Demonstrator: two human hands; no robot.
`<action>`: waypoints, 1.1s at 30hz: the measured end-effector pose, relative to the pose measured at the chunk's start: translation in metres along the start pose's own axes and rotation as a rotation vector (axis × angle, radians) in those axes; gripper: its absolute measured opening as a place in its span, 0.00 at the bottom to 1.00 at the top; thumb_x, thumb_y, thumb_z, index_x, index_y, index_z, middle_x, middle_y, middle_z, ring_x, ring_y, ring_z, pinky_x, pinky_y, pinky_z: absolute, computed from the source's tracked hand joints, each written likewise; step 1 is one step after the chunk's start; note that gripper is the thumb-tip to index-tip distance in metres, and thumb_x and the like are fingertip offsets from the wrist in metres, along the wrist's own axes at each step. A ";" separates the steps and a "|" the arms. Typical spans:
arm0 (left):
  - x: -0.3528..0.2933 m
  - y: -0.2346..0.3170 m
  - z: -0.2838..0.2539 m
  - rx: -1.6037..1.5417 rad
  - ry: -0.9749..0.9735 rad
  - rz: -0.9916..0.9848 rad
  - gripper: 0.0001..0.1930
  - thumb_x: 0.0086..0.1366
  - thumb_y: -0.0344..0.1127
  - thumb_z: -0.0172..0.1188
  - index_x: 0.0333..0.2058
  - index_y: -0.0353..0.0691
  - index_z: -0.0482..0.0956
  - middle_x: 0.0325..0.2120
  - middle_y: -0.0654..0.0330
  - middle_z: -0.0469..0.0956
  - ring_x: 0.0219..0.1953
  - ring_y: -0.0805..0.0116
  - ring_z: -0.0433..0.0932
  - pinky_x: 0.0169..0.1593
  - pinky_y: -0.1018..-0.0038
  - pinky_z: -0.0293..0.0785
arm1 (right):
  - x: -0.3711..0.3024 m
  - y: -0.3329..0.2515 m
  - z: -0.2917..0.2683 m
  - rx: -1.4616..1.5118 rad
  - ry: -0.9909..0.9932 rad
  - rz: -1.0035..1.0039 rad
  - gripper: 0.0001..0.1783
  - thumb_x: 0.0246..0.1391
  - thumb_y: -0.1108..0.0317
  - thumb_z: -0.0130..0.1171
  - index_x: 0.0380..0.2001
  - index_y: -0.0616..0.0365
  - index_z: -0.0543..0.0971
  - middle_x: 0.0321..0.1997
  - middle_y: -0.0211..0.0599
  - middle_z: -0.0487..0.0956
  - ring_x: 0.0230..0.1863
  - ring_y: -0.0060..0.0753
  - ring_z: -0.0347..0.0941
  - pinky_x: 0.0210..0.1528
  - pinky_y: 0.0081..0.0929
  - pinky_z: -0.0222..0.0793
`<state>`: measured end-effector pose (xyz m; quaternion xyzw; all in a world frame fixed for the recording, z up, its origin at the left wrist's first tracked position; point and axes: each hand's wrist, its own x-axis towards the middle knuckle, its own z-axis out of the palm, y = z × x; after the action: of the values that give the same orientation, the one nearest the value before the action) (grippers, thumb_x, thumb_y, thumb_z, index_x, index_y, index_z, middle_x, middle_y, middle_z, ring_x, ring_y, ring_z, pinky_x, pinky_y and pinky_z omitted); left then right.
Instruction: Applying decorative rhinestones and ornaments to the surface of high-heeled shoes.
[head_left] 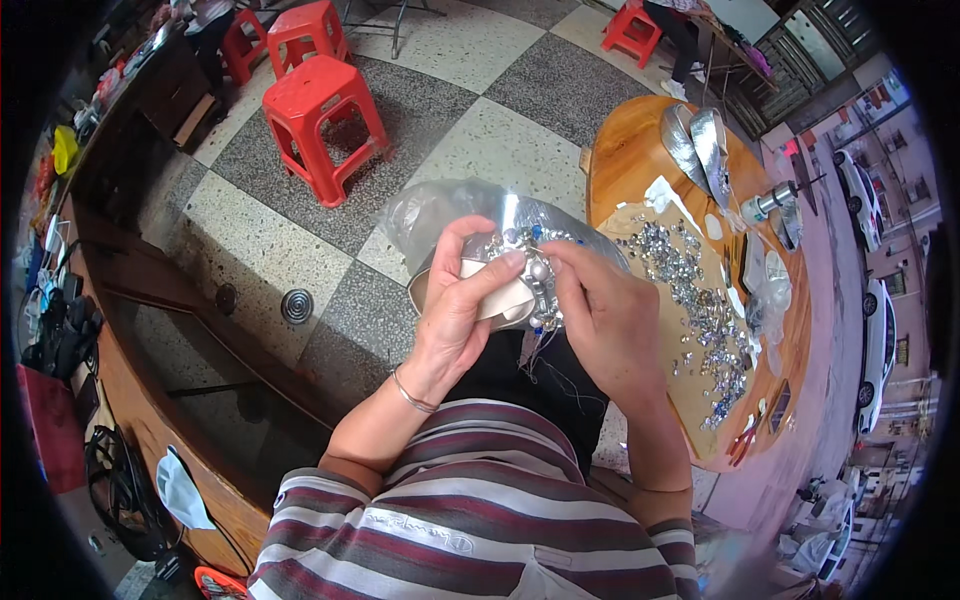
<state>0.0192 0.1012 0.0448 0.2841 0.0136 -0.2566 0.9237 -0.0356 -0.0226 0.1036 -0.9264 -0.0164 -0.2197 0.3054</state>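
The left hand [455, 305] grips the beaded piece [541, 271], seemingly steadying it for the right hand [612, 315] pinching its beads, with loose gems [690, 285] handy near the worktop's [625, 150] left edge.

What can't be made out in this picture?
Head view, hidden by the left hand: part of the beige piece.
Head view, too small: the shapes of single rhinestones on the wooden table.
Head view, cut off by the top edge: the head of the person at upper right.

Left grip [452, 305] holds a gem-covered piece [541, 272], right grip [612, 310] touching it
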 end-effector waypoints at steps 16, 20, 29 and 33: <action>0.001 -0.005 -0.006 -0.042 0.043 -0.010 0.19 0.55 0.21 0.57 0.44 0.44 0.64 0.33 0.58 0.74 0.32 0.70 0.77 0.30 0.76 0.77 | -0.010 -0.004 0.000 -0.049 -0.077 0.064 0.09 0.47 0.78 0.53 0.34 0.57 0.75 0.21 0.41 0.75 0.19 0.39 0.72 0.21 0.30 0.65; 0.002 -0.004 -0.009 -0.048 -0.003 -0.047 0.17 0.57 0.22 0.54 0.44 0.46 0.65 0.35 0.57 0.74 0.36 0.68 0.76 0.38 0.72 0.75 | -0.008 -0.010 0.001 -0.018 -0.025 0.103 0.07 0.50 0.76 0.53 0.33 0.57 0.78 0.13 0.37 0.69 0.12 0.19 0.63 0.17 0.20 0.57; -0.001 -0.004 -0.008 -0.065 -0.022 -0.026 0.17 0.57 0.22 0.54 0.45 0.45 0.65 0.35 0.58 0.74 0.36 0.68 0.76 0.38 0.72 0.75 | -0.010 -0.012 0.002 -0.019 -0.017 0.062 0.07 0.51 0.76 0.53 0.34 0.57 0.77 0.14 0.38 0.70 0.13 0.22 0.66 0.18 0.22 0.59; -0.003 -0.004 -0.003 -0.043 -0.005 0.015 0.19 0.56 0.21 0.55 0.45 0.44 0.64 0.33 0.59 0.74 0.35 0.69 0.76 0.36 0.74 0.75 | -0.010 -0.013 0.000 -0.044 -0.012 0.024 0.07 0.51 0.76 0.53 0.34 0.57 0.76 0.15 0.39 0.71 0.13 0.27 0.68 0.18 0.23 0.60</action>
<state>0.0148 0.1015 0.0406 0.2638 0.0147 -0.2498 0.9315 -0.0465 -0.0111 0.1065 -0.9343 -0.0022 -0.2109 0.2876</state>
